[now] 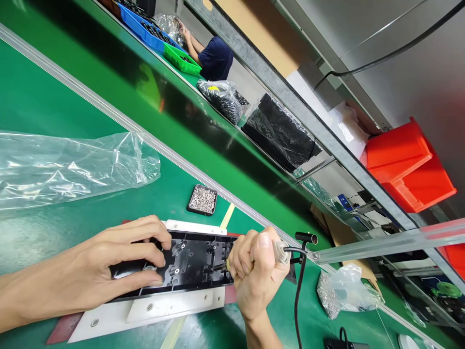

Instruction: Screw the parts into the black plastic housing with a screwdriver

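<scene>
A long black plastic housing [194, 259] lies open side up in a white fixture [174, 306] on the green bench, showing ribs and screw posts inside. My left hand [123, 259] grips the housing's left part, its fingers curled over the far side and the thumb nearer me. In my right hand [254, 271], closed in a fist, is a corded electric screwdriver [281, 252], held tilted. Its thin tip points left into the right half of the housing; the exact contact point is hard to make out. Beyond the housing sits a small black tray of screws [202, 199].
A clear plastic bag [72, 167] lies at left. A bag of small metal parts [332, 293] rests at right, past the screwdriver's black cable [298, 300]. Across the divider, another person [216, 58] works near blue and green trays [181, 59]. Red bins [407, 160] hang upper right.
</scene>
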Available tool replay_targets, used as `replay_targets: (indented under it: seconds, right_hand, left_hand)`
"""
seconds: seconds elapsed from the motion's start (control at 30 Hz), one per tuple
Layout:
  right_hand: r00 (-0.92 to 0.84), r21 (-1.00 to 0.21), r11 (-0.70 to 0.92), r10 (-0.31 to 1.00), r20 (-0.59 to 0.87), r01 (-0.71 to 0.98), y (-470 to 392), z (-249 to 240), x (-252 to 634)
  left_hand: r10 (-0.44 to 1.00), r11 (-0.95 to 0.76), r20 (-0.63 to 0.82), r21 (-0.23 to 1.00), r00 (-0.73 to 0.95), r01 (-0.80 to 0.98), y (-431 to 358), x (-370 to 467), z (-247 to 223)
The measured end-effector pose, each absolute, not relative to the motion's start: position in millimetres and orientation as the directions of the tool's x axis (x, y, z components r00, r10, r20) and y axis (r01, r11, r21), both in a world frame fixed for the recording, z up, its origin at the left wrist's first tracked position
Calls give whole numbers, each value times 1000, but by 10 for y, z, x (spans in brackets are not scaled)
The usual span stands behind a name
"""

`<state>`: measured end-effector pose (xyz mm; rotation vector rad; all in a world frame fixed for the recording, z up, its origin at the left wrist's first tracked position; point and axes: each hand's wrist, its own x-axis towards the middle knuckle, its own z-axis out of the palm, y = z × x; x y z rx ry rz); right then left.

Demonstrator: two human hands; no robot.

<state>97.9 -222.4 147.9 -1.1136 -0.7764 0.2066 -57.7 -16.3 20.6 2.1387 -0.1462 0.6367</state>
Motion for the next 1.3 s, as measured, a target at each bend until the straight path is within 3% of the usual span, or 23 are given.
replay_targets:
  seconds: [0.67,0.93,1.13,1.3]
  right_hand:
    - [742,-864,446,491,456,235,-2236,1487,973]
    - [735,-865,454,509,448,213,-2249,1443,992]
    - [734,-864,455,508,451,216,-2246,1454,983]
    - [738,-866,452,507,446,212,-2248,1456,980]
  left_hand:
    - [96,-593,504,722,859,-357,-188,-571,234]
    - [36,-643,584,635,811,-428,-133,-529,128]
    - [89,-647,544,668,834,-367,-157,-546,160]
    - [32,-657,583,625,812,-423,-129,-527,140]
